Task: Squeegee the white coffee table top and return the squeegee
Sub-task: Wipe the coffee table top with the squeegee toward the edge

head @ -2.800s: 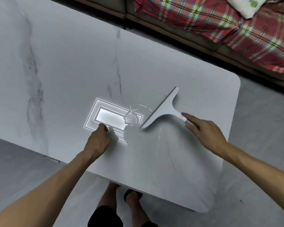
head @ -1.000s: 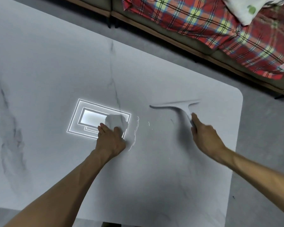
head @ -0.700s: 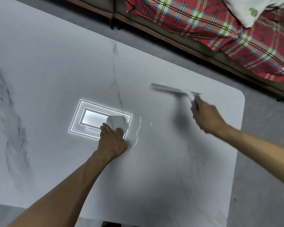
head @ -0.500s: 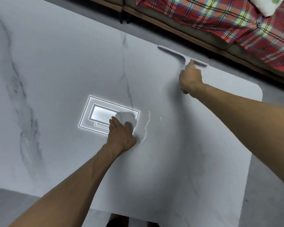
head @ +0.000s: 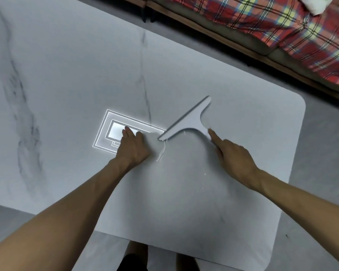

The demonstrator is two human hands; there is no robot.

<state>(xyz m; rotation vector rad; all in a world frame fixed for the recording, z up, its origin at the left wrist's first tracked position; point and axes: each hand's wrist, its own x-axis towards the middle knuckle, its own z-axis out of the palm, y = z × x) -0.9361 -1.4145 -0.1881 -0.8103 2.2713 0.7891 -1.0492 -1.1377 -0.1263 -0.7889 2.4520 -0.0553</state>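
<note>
Right hand (head: pixel 233 159): fingers grip squeegee (head: pixel 190 120) handle, blade on surface (head: pixel 67 75). Left hand (head: pixel 134 147): fingers straight, pressing surface just beside blade's near end.

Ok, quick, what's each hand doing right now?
Left hand: open, fingers pressed flat on the table top.
Right hand: closed on the squeegee handle.

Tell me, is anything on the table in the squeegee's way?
Only the left hand: it rests on the white coffee table, right beside the lower blade tip of the squeegee. A thin water streak lies by that tip too. The right hand grips the handle, with nothing between them.
</note>
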